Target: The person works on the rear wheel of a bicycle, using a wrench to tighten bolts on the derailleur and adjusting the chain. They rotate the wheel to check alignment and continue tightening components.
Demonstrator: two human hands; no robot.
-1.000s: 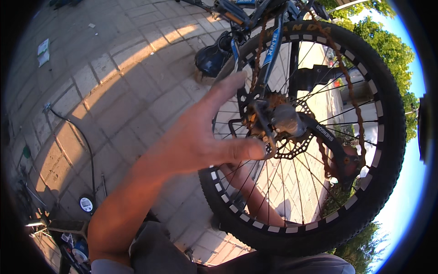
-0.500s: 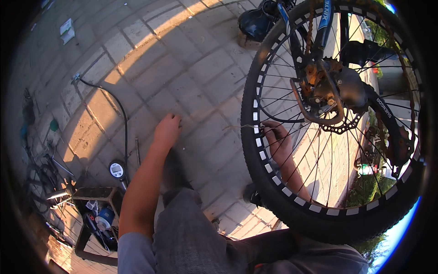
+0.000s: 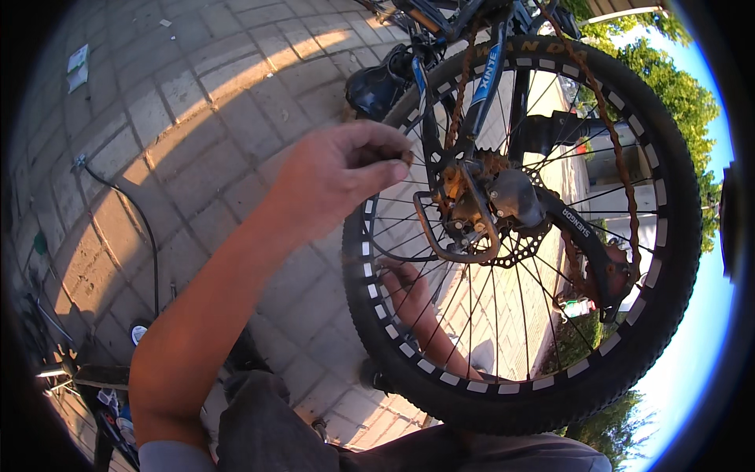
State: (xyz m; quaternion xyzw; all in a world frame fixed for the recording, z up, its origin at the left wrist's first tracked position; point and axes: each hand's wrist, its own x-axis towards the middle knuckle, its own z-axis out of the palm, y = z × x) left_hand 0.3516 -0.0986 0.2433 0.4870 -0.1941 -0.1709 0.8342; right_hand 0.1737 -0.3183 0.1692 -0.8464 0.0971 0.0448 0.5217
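Observation:
My left hand is raised in front of the left side of a bicycle's rear wheel. Its thumb and fingers pinch a small dark brown piece, too small to name. Through the spokes I see my right hand, its fingers curled close to the rim; what they hold, if anything, I cannot make out. A black cable loops from the rusty derailleur toward these fingers. The bicycle is upside down, with a brake disc at the hub and a rusty chain.
A bicycle saddle rests low near the paving at the back. On the left, a black hose runs over the paving to a round gauge. A tool box stands at lower left. A torn packet lies far left.
My left hand has risen from over the paving to the wheel and now pinches a small brown piece. The view has shifted, so the wheel sits further left and lower. My right hand stays by the rim.

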